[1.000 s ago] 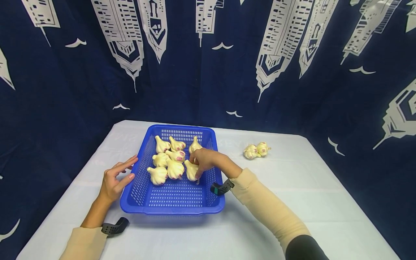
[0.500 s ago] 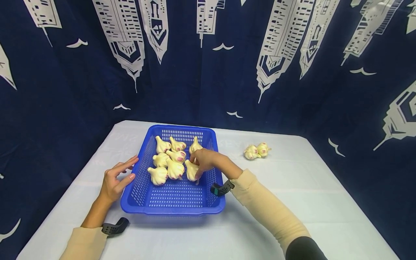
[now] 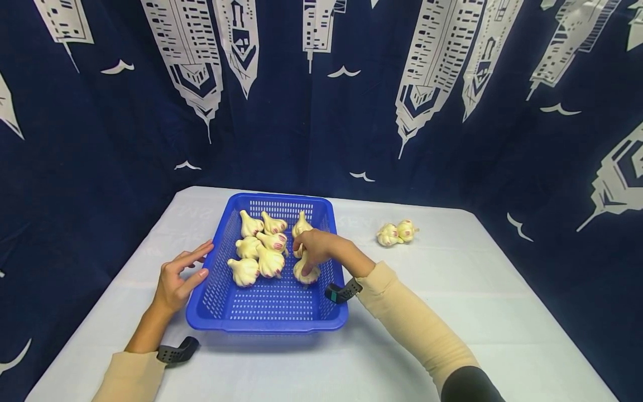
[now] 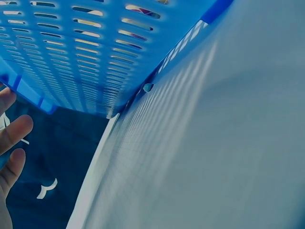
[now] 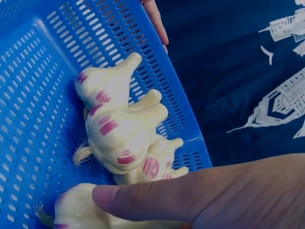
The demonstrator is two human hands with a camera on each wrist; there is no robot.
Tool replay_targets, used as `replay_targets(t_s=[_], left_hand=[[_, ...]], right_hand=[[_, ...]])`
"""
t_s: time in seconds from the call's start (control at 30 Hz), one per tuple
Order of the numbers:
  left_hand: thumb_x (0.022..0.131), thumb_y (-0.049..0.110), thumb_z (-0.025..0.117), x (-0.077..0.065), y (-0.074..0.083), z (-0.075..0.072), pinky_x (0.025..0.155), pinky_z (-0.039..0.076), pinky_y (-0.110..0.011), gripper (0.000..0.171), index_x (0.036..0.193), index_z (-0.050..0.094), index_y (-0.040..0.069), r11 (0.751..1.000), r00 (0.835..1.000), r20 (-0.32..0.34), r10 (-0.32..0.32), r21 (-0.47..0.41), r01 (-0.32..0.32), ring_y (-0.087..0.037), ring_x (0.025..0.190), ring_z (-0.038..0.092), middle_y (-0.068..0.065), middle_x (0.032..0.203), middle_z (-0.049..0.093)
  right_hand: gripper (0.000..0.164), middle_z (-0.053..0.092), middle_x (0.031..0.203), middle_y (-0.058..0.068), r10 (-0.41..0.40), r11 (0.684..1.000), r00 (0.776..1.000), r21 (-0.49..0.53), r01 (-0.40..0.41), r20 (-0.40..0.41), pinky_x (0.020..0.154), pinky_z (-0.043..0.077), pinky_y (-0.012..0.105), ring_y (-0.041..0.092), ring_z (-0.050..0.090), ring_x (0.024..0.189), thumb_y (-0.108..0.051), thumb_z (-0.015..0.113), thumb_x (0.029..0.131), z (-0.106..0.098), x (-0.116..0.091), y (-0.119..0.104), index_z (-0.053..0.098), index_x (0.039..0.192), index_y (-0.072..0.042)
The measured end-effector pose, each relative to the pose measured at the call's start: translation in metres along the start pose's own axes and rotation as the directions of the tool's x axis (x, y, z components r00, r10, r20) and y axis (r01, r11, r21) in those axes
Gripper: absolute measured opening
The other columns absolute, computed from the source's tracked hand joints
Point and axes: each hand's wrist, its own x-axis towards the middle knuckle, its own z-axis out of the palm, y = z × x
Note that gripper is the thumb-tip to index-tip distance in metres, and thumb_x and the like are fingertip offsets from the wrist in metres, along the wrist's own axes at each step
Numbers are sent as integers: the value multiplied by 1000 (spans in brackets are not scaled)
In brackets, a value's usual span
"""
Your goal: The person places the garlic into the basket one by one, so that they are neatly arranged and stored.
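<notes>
A blue perforated plastic basket (image 3: 266,325) holds several white garlic bulbs (image 3: 271,261) with purple streaks. Inside its right half, my right hand (image 3: 317,248) grips one garlic bulb (image 3: 306,276) from above. The right wrist view shows the thumb (image 5: 138,200) lying across that bulb (image 5: 76,209); the other fingers are hidden there. Another bulb (image 3: 301,221) sits just behind the hand. At the basket's left rim, my left hand (image 3: 174,282) rests with thumb and fingers extended. Its fingertips (image 4: 19,129) stand beside the basket wall (image 4: 71,62) in the left wrist view.
Two more garlic bulbs (image 3: 389,235) lie side by side on the white tabletop (image 3: 452,279), to the right of the basket. A dark blue cloth (image 3: 311,139) with white building prints hangs behind the table.
The garlic bulb under my right hand has shifted slightly right, away from the bulbs in the middle, and stands more upright. My left hand and the basket have stayed in place.
</notes>
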Motion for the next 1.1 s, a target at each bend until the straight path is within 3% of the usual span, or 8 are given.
replay_targets(t_s=[0.2,0.5,0.83,1.1], left_hand=[[71,0,62,0,1,-1,71,39,-19,48,118,68,-7,1000,1000,23,-14,6,14,-2,85,59,-14,126,65],[68,-1,62,-3,-2,0,71,39,-18,49,116,68,-8,1000,1000,-4,-13,15,13,-4,84,59,-16,124,65],[74,1,60,-2,4,-4,73,39,-20,48,121,66,-7,1000,999,47,-9,19,8,0,88,58,-10,130,64],[72,0,61,-1,2,0,72,40,-19,48,119,68,-7,1000,1000,22,-16,7,16,-2,86,59,-13,126,65]], right_hand=[[61,68,114,7,-13,1000,1000,-5,13,-5,90,49,35,20,61,104,-20,90,70,-3,-2,0,64,124,-10],[67,68,113,10,-35,999,999,29,35,-4,89,50,37,22,62,102,-21,88,73,-10,-7,0,60,132,-7],[57,67,115,12,-98,992,995,75,100,-24,87,52,38,23,63,102,-33,77,84,-23,-19,5,61,132,-9],[57,68,114,14,-167,965,978,183,188,-125,84,53,32,23,66,102,-30,75,86,-27,-32,29,59,133,-2]])
